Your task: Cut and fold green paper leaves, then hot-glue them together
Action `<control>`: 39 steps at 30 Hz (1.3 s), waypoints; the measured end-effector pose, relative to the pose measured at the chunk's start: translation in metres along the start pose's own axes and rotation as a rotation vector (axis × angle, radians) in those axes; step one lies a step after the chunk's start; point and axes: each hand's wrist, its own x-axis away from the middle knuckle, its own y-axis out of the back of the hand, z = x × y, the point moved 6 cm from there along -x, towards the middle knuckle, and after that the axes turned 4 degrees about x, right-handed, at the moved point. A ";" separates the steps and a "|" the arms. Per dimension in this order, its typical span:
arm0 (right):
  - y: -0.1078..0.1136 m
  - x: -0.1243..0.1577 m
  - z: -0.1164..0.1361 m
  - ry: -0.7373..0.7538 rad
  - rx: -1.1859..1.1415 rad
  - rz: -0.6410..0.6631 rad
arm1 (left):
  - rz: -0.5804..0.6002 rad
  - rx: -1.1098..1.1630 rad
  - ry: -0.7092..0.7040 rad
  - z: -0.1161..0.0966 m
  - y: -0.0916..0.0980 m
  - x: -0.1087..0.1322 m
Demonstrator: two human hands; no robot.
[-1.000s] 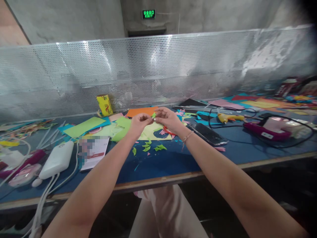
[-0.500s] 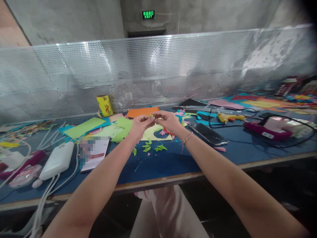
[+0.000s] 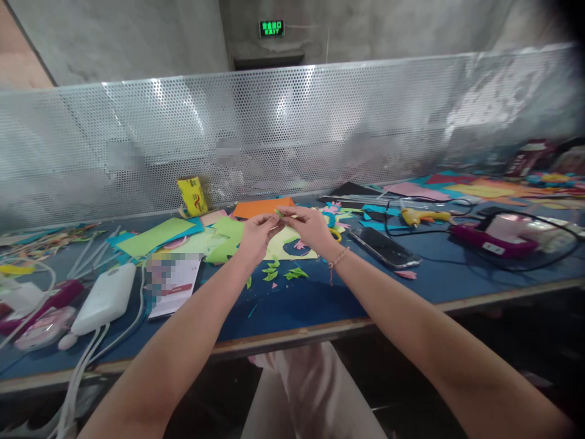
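A small green paper piece is pinched between the fingertips of my two hands, above the middle of the table. My left hand is closed on its near-left side, and my right hand closes on it from the right. Much of the piece is hidden by the fingers. Just below lie several folded green paper bits and a pale yellow sheet. Beside my right hand, a yellow ring-shaped handle shows in part.
A black phone lies right of my hands, with a yellow glue gun and a purple power strip beyond. On the left are a white power bank with cables, green sheets and a yellow box. A perforated metal screen stands behind.
My right hand has turned slightly and its wrist has shifted left, showing more of the yellow handle. Both hands keep pinching the green paper piece. The view has shifted a little.
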 end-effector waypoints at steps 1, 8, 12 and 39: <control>0.000 0.000 0.001 0.019 0.024 -0.009 | -0.004 -0.004 0.002 0.000 0.000 0.000; -0.001 -0.001 -0.002 0.042 0.069 0.006 | -0.009 0.011 0.048 0.004 0.002 0.000; -0.001 -0.001 0.001 0.071 0.053 0.013 | -0.027 0.017 0.076 0.008 0.004 0.000; -0.012 0.001 -0.018 -0.165 -0.513 -0.038 | -0.204 0.379 0.310 0.006 -0.008 0.011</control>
